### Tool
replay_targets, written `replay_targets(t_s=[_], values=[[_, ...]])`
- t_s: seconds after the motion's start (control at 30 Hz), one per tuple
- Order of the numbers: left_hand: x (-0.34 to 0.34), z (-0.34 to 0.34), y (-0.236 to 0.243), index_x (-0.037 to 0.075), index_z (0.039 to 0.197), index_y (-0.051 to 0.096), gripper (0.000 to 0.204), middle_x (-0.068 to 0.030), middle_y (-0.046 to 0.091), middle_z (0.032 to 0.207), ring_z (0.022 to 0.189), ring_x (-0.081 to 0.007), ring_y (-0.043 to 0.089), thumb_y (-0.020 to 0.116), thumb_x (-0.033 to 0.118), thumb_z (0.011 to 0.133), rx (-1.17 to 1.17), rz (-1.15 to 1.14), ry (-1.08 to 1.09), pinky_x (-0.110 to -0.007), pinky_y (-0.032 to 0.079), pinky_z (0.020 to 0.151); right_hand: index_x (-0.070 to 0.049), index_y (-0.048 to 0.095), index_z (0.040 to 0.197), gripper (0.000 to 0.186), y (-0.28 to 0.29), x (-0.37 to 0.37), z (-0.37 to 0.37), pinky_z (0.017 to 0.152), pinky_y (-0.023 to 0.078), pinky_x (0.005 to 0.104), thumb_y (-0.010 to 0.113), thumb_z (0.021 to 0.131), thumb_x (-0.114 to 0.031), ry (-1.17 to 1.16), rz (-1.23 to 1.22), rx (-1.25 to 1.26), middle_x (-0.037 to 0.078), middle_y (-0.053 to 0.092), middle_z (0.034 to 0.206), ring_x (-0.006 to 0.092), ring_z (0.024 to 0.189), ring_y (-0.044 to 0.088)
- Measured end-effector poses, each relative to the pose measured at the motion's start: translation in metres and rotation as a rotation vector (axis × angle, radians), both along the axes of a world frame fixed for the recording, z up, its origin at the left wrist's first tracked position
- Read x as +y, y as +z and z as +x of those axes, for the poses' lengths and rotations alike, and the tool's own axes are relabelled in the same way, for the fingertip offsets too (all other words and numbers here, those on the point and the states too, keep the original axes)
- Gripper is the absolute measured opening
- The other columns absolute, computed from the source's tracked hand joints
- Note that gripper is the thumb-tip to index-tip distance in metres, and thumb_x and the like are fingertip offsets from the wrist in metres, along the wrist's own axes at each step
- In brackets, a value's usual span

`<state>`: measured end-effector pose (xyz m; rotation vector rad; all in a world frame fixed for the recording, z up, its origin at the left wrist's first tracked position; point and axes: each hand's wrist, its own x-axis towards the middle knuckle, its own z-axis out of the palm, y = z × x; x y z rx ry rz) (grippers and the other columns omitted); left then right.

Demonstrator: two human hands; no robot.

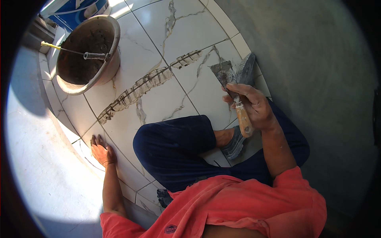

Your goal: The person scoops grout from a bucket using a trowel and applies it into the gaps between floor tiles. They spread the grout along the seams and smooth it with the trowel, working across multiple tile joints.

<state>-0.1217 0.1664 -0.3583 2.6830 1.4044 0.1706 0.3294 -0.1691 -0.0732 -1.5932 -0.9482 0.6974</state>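
My right hand (254, 104) grips a putty knife (243, 119) with a worn wooden handle. Its blade points up and away from me, crusted with grey material, raised above the floor near my shoe. My left hand (102, 151) lies with its fingers spread on the white tiles near the left wall and holds nothing. Ahead of my knees, grey grout (135, 90) is smeared in ridged strokes along a joint between marble-patterned tiles (147, 43). The smear breaks off briefly where two joints cross, then carries on to the right.
A round basin (115, 35) with dark grey residue stands at the far left. A tool with a grey handle (94, 56) and a thin yellow-tipped rod rests across it. Behind is a blue container (77, 16). Walls (301, 51) border the floor; my crossed legs (170, 146) occupy the near middle.
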Motion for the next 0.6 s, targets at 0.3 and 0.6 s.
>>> replay_targets(t_s=[0.3,0.6], values=[[0.0,-0.004,-0.003,0.008,0.146,0.053,0.068,-0.0137,0.039,0.162,0.148,-0.0377,0.035,0.052,0.019,0.08,0.009,-0.042,0.028,-0.053,0.025,0.122,0.0,0.059,0.131,0.035,-0.063,0.003,0.062,0.097,0.055,0.0315,0.066,0.097,-0.002,-0.156,-0.069,0.449,0.012,0.067,0.122,0.0199,0.112,0.068],[0.005,-0.009,-0.013,0.003,0.143,0.055,0.063,-0.0185,0.044,0.158,0.144,-0.0411,0.041,0.041,0.042,0.095,-0.027,-0.016,0.018,-0.054,0.029,0.119,-0.001,0.051,0.133,0.044,-0.142,0.047,0.151,0.07,0.058,0.0345,0.067,0.093,-0.004,-0.265,-0.804,-0.064,0.016,0.07,0.101,0.0182,0.072,0.07]])
